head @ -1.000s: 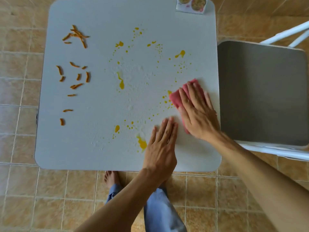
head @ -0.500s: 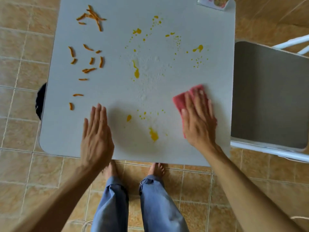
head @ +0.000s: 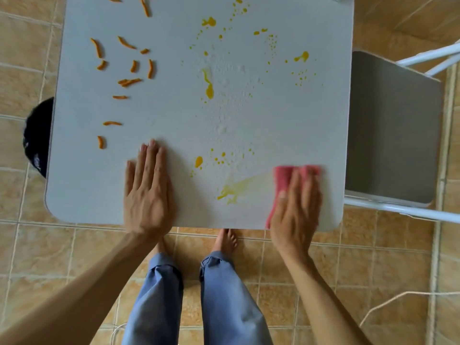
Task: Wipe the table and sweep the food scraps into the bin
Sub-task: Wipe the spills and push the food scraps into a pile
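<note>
Table (head: 99, 190) seen from above, pale grey top. L hand (head: 146, 192) lies flat near front edge, fingers extended, gripping nothing. R hand (head: 296, 210) presses pink cloth (head: 282, 179) flat at front-right corner, fingers straight on top, not curled. Yellow smear (head: 234, 189) lies between hands; orange food scraps (head: 129, 82) scattered far-left. Black bin (head: 37, 135) shows beside table's left edge.

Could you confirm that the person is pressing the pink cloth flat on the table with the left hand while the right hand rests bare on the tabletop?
Not quite: the hands are swapped. The head view shows the right hand pressing the pink cloth flat on the table, beside a smeared yellow streak, while the left hand rests bare on the tabletop.
</note>
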`<act>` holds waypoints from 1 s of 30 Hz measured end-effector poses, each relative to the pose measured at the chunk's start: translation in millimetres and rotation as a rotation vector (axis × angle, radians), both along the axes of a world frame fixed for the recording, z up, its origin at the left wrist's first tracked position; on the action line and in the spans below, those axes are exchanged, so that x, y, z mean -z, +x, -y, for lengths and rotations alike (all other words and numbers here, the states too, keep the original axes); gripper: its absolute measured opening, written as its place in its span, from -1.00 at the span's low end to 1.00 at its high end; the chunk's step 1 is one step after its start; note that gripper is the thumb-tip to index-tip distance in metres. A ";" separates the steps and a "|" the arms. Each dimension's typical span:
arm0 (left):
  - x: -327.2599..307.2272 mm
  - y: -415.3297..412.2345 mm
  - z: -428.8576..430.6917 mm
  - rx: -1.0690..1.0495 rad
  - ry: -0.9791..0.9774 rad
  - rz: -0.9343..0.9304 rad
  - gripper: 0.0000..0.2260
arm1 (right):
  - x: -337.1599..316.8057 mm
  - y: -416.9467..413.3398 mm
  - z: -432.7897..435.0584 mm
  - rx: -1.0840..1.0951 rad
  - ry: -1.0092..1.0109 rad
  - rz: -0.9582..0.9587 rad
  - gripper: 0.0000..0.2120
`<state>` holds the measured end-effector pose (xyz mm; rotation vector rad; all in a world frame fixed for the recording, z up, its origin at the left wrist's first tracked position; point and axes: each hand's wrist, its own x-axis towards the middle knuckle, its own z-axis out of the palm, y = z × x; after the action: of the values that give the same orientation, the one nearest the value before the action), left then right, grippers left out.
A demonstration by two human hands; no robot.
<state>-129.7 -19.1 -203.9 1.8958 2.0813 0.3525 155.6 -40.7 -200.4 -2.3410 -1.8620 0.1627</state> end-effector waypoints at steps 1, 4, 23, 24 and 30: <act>0.4 -0.5 -0.3 0.002 0.002 0.003 -0.50 | 1.2 -6.0 3.6 0.208 0.029 -0.014 -0.49; 2.0 -1.5 -1.0 0.015 0.002 0.012 -0.50 | 5.6 -65.2 2.2 0.535 0.138 -0.058 -0.50; -3.3 -72.6 31.2 0.024 0.035 0.111 -0.52 | 0.1 -159.8 -23.6 -0.405 -0.025 -0.012 -0.49; -2.7 -76.5 31.4 0.043 0.035 0.101 -0.51 | 3.2 -148.8 -39.3 -0.371 0.000 0.012 -0.49; -0.1 -85.6 31.7 0.125 0.003 0.027 -0.48 | 2.4 -159.3 0.5 0.162 0.048 0.045 -0.49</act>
<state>-215.4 -50.8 -203.8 1.9999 1.9346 0.3501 -3.7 -41.2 -202.8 -2.4681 -1.6654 0.0463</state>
